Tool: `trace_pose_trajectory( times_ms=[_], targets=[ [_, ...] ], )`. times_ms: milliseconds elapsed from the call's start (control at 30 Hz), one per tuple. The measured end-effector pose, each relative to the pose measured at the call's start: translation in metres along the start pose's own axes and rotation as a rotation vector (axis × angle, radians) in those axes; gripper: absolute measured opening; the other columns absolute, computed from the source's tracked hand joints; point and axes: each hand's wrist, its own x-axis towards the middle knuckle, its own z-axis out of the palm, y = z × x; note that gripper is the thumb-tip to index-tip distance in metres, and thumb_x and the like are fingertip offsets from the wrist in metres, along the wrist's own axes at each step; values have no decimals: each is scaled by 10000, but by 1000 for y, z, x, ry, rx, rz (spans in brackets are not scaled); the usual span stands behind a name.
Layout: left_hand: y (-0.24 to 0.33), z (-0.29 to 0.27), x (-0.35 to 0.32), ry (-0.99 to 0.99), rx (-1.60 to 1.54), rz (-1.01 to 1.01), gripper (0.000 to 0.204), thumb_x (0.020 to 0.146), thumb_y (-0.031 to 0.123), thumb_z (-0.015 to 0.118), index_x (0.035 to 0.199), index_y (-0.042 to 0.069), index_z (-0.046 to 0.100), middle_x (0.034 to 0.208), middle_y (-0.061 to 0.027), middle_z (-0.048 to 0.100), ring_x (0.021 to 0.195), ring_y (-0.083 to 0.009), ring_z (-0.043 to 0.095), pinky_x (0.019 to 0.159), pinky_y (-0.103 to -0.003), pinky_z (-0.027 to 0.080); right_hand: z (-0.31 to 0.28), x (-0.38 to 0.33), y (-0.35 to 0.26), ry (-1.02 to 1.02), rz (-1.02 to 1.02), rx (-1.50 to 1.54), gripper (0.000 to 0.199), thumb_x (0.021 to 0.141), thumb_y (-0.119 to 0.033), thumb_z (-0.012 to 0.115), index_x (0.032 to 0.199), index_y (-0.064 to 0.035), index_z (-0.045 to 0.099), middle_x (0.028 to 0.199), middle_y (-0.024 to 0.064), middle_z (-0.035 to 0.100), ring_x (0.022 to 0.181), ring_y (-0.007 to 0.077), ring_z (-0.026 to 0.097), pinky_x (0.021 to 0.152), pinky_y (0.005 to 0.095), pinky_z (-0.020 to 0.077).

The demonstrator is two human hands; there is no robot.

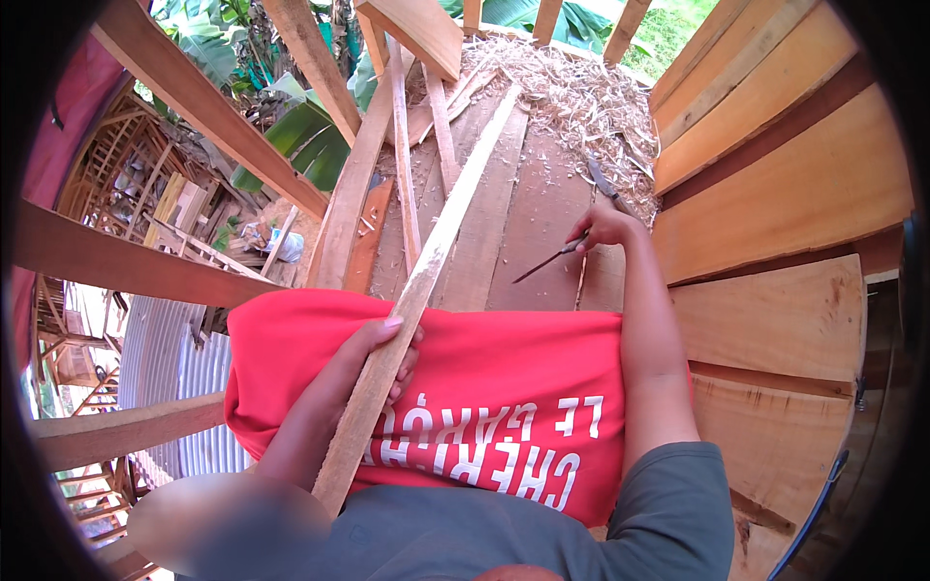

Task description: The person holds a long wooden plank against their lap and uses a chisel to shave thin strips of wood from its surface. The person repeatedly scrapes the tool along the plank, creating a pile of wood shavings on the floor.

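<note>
Beside plank wall, shavings, hands holding wooden strip, tool

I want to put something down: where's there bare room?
The boards are mostly bare between the strip and the right hand, past the red cloth, though the tool points in. It's crowded with shavings farther off and sticks left of the strip.

One handheld wood strip, one handheld tool, one knife, one red cloth
</note>
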Motion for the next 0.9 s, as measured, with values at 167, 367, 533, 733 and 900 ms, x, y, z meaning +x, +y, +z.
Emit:
trace_pose_trajectory(
  times_ms=[167,367,533,733,900],
  targets=[
    [-2,-8,3,-68,5,-28,441,935,486,550,1040,58,547,665,-6,493,500,-95,495,448,-208,410,10,23,13,388,58,7,284,788,-50,786,1070,-76,760,919,74,761,812,149,676,764,319,531],
    [-1,-9,1,-69,-7,-24,446,930,500,565,1055,71,565,680,0,508,516,-95,508,450,-214,422,-13,3,43,798,182,93,268,812,-81,785,1076,-123,769,889,19,751,761,129,647,702,303,519],
    [-2,-8,-1,-48,10,-31,439,932,501,560,1059,80,567,684,4,506,526,-90,507,450,-209,415,-7,-8,11,-93,196,-66,284,824,-91,787,1103,-144,767,885,0,747,766,114,637,706,303,519],
    [-2,-10,-1,-63,6,-19,442,931,504,560,1063,83,564,687,4,505,530,-88,506,449,-206,410,-12,5,31,1034,116,211,275,864,-8,707,1134,-51,735,973,58,755,868,124,665,789,300,518],
    [-4,-14,2,-58,-2,-22,444,927,505,564,1064,83,562,688,3,505,527,-89,507,449,-208,412,0,8,5,196,12,111,335,815,-22,751,1131,-133,755,997,82,759,911,166,675,841,307,510]
  ],
)
